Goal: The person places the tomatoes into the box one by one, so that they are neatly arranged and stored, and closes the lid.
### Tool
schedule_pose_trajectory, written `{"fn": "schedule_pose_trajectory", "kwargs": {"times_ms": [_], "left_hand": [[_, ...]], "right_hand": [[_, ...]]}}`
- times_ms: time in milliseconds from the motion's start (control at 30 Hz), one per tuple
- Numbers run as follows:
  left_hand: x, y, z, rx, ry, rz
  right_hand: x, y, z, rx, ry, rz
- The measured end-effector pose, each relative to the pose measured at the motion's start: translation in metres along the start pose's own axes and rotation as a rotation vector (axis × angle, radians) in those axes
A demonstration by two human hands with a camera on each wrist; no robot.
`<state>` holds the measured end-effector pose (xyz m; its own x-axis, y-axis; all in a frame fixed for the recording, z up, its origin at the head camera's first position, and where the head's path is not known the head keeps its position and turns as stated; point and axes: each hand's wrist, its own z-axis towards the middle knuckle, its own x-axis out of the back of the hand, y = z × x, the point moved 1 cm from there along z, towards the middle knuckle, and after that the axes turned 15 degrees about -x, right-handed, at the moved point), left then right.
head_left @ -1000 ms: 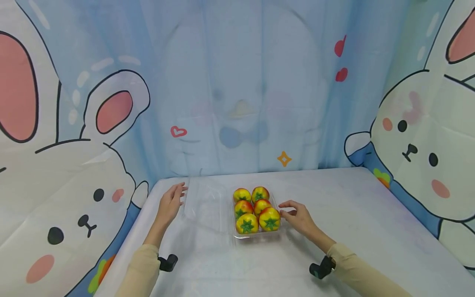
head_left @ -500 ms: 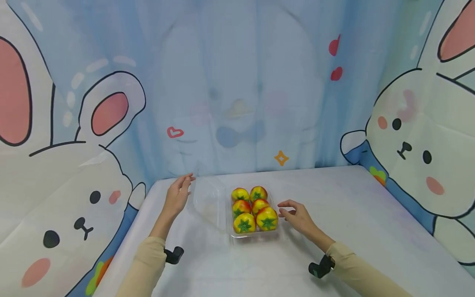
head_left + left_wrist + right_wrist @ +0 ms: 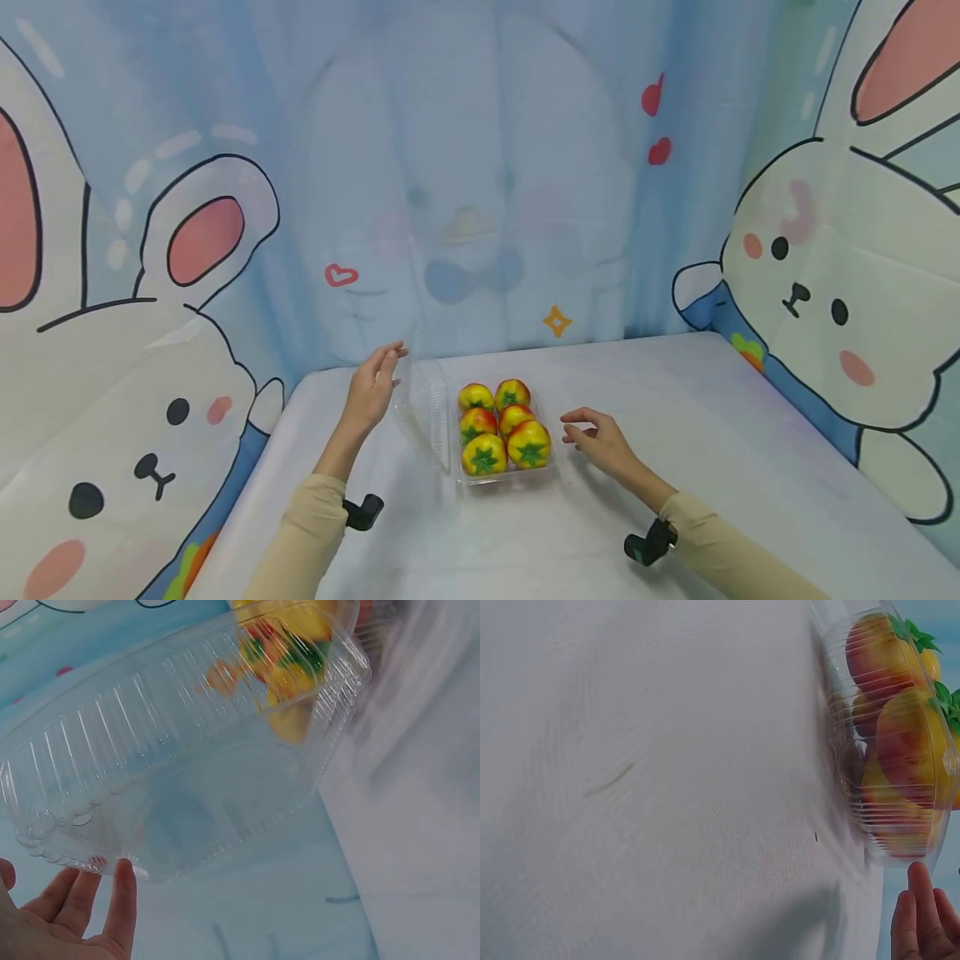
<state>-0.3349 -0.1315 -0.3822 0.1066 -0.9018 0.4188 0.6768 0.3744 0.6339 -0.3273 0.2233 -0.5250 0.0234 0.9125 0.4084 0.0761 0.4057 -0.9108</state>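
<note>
A clear plastic clamshell box point(image 3: 498, 478) stands mid-table, holding several yellow-and-red fruits point(image 3: 483, 455) with green star-shaped calyxes. On its left side the transparent lid point(image 3: 172, 802) is tilted up, standing steeply. My left hand point(image 3: 372, 387) is at the lid's outer edge; in the left wrist view its nearly straight fingers point(image 3: 121, 907) touch the rim from outside, the thumb apart. My right hand point(image 3: 603, 444) hovers just right of the box with loosely bent fingers. In the right wrist view its fingertips point(image 3: 919, 874) are close to the box's side; contact is unclear.
A white cloth covers the table point(image 3: 645, 392). Behind it hangs a light blue curtain point(image 3: 480, 167) with cartoon prints. A small black camera point(image 3: 363, 512) sits on the left wrist, another camera point(image 3: 649, 542) on the right.
My left hand has moved right, swinging the lid from lying low to a steep tilt. The right hand has barely moved. The whole head view has shifted slightly.
</note>
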Motion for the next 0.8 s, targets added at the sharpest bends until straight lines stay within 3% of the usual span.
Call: {"fn": "schedule_pose_trajectory", "kwargs": {"times_ms": [400, 800], "left_hand": [[-0.034, 0.010, 0.007, -0.036, 0.087, -0.099], [-0.071, 0.013, 0.011, -0.002, -0.005, -0.170]], "right_hand": [[0.009, 0.008, -0.004, -0.028, 0.031, -0.007], [0.021, 0.015, -0.010, -0.039, 0.060, -0.004]]}}
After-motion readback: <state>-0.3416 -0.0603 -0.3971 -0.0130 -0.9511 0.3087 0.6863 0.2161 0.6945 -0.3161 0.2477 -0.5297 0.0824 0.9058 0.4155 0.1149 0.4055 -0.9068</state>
